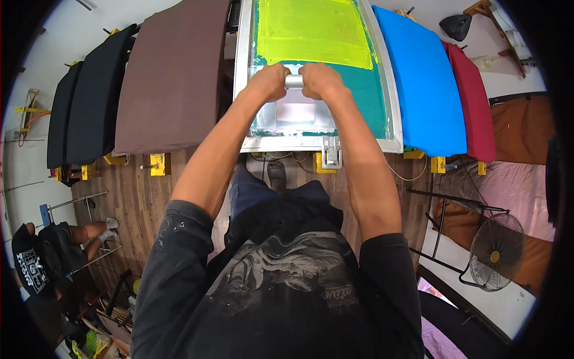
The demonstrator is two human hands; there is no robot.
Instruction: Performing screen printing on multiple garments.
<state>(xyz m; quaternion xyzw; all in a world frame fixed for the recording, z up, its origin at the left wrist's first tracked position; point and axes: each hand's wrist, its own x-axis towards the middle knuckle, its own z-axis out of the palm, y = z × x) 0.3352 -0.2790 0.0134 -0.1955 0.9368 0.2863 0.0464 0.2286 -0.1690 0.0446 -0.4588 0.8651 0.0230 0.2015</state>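
Observation:
Both my hands grip a silver-handled squeegee (293, 82) from its two ends. My left hand (270, 82) is closed round the left end, and my right hand (321, 80) round the right end. A short stretch of the metal handle shows between them; the blade is hidden. The squeegee is over a printing screen (393, 113) with a metal frame and green mesh. Bright yellow-green ink (314, 30) covers the far part of the mesh, beyond my hands. A pale rectangular area (296, 112) lies nearer to me. A metal clamp (331, 152) sits on the frame's near edge.
Left of the screen are a brown shirt-covered board (170, 78) and black ones (98, 99). Blue (421, 78) and dark red (475, 105) ones stand right. Yellow brackets (158, 164) jut below. A fan (495, 254) stands right; another person (54, 251) is at lower left.

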